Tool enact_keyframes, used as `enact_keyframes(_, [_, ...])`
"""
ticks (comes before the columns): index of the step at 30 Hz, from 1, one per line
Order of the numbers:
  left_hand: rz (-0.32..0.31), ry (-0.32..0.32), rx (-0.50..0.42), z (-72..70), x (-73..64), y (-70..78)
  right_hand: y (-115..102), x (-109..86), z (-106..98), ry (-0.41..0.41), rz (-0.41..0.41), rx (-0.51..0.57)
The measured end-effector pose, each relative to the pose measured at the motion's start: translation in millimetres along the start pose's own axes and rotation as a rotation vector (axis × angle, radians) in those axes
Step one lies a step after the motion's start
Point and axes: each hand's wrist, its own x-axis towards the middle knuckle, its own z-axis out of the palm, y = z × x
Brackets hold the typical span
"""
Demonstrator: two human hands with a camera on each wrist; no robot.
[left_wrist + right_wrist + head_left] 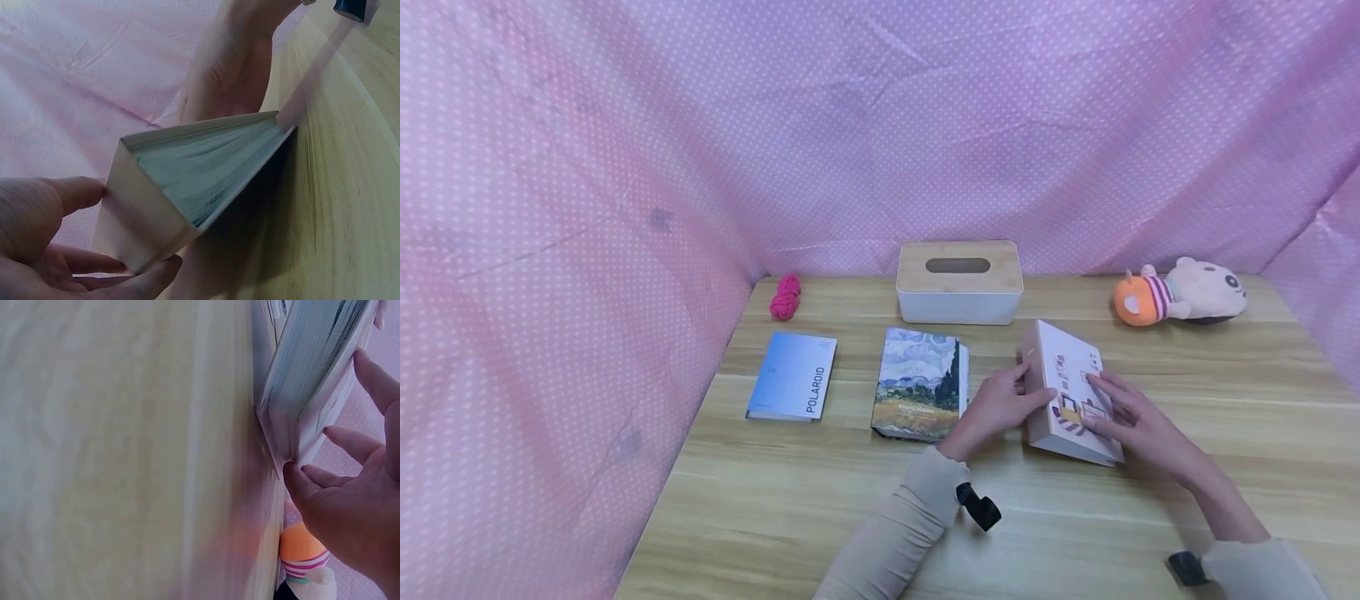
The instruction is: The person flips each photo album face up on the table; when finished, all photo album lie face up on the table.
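Note:
A thick white album (1078,375) with small printed pictures on its cover is tilted, its spine side raised off the table. My left hand (1000,406) grips the spine, thumb on one edge and fingers curled under the other, as the left wrist view shows at the spine (137,212). The fingertips of my right hand (1138,421) rest on the cover near its opposite edge. In the right wrist view the page block (312,356) shows between the covers, and a right fingertip touches the lower corner.
Left of the white album lies a photo album with a painted landscape (917,383); farther left, a blue POLAROID album (792,375). Behind them are pink yarn (786,297) and a tissue box (960,283). A plush toy (1180,292) lies back right. Pink dotted cloth (880,125) surrounds the table.

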Motion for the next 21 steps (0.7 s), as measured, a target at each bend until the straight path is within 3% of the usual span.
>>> enact_keyframes(9, [-0.06, 0.009, 0.056, 2.2, -1.6, -2.1, -1, 0.5, 1, 0.009, 0.002, -0.071])
enact_keyframes(21, [-0.071, -0.007, 0.079, 11.0, 1.3, -11.1, 0, -0.8, 3, 0.039, -0.021, -0.18])
